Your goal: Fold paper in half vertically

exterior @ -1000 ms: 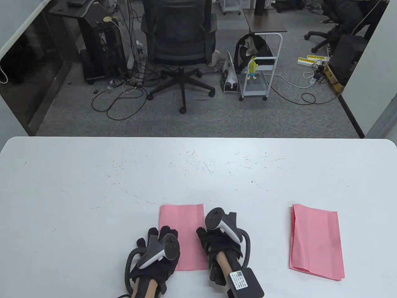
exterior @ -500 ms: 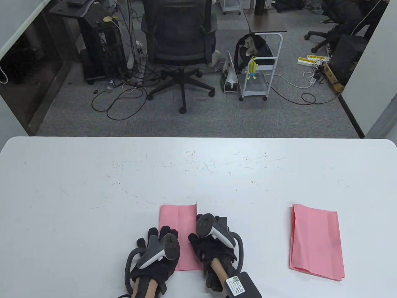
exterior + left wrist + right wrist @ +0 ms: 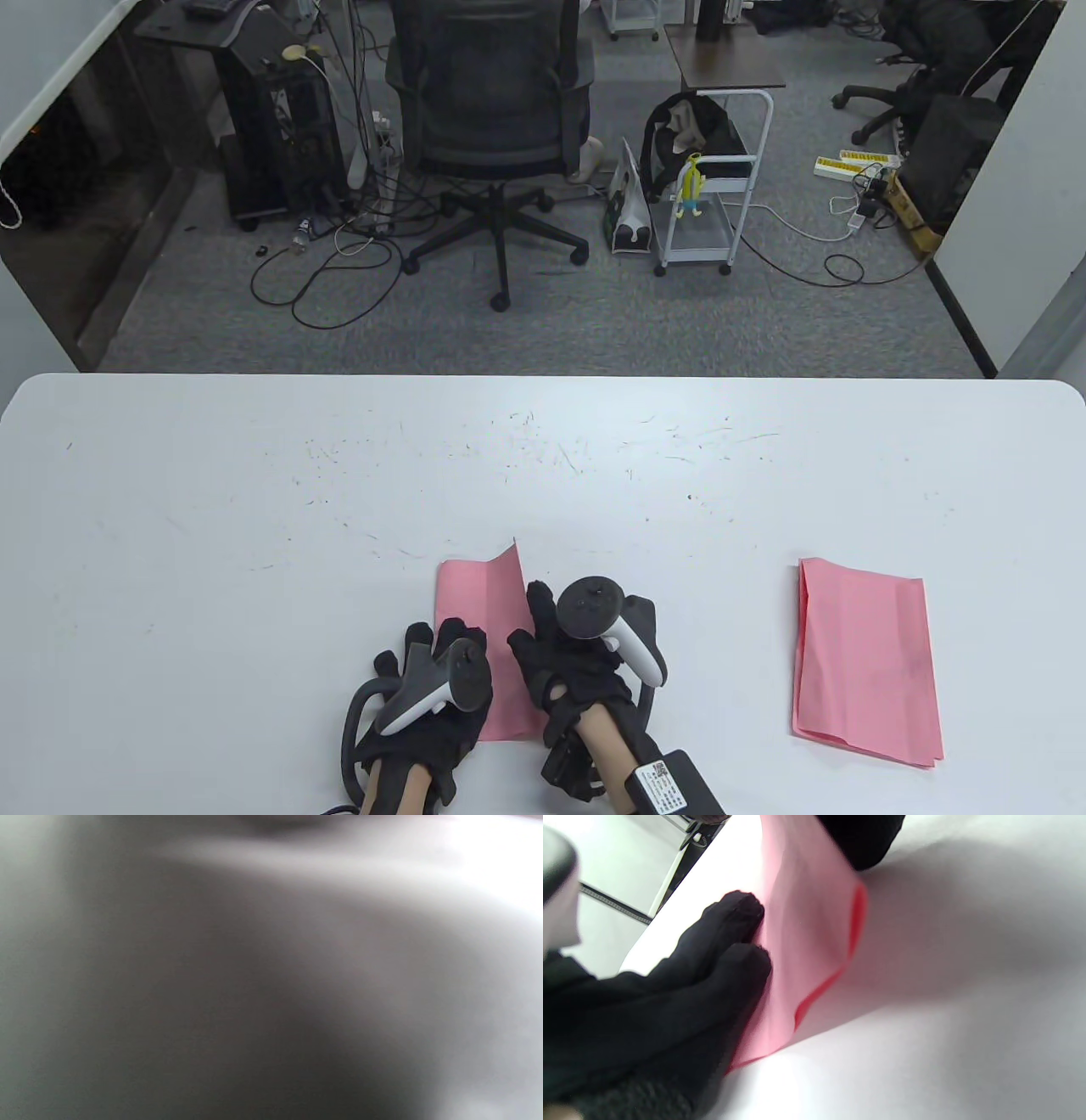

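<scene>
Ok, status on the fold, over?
Left hand flat, pressing the pink sheet to the table. Right hand lifting the sheet's right edge, partway over. Second pink stack lies off right, clear of the fold.

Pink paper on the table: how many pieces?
2. One pink sheet lies near the front edge between the left hand and right hand, its right side lifted. A second pink paper lies far right, untouched.

— Where does your table view sit?
— Above the bench [image 3: 254, 475], looking down and out across the office floor.
— And your wrist views?
— Left: a blur, pressed close. Right: low, close, sharing the paper [image 3: 806, 942] [image 3: 479, 594] with the table view.
</scene>
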### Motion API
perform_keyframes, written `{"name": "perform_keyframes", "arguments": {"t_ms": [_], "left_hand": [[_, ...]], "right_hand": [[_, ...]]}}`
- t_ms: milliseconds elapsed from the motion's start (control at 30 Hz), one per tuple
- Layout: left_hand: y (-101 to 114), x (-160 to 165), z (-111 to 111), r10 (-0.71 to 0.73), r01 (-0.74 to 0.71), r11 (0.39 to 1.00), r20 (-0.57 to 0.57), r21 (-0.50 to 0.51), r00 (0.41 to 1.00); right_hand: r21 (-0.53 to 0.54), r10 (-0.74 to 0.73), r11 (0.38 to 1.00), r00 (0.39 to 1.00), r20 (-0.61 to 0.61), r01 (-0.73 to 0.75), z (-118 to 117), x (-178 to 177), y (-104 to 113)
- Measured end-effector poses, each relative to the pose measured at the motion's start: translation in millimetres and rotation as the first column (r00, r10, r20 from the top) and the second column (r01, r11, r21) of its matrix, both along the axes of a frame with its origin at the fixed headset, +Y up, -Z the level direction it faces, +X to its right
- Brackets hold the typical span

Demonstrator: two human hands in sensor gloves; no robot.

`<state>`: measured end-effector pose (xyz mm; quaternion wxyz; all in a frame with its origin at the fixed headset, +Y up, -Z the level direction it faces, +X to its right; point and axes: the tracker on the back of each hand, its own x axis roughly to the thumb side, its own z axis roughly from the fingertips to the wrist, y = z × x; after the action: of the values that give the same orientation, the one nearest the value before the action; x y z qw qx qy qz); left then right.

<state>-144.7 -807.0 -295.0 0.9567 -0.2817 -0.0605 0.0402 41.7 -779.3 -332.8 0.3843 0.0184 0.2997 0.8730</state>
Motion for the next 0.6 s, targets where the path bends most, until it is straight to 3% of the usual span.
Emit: {"name": "perform_keyframes", "arguments": {"t_ms": [167, 400, 600], "left_hand": [[0.0, -0.2, 0.1, 0.001, -0.001, 1.0, 0.0, -0.001, 1.0], [0.7, -0.3, 0.1, -0.005, 0.005, 1.0, 0.0, 0.007, 1.0], [1.4, 0.0, -0.1, -0.011, 0.011, 1.0, 0.001, 0.019, 1.0]], "right_hand": [[-0.027, 0.019, 0.999, 0.997, 0.078, -0.017, -3.6, 10.2, -7.2], [0.04, 0.117, 0.992, 0.985, 0.126, -0.123, -1.4, 9.3, -6.9], [0.034, 0.079, 0.996, 0.988, 0.132, -0.084, -1.0, 12.1, -9.0]]}}
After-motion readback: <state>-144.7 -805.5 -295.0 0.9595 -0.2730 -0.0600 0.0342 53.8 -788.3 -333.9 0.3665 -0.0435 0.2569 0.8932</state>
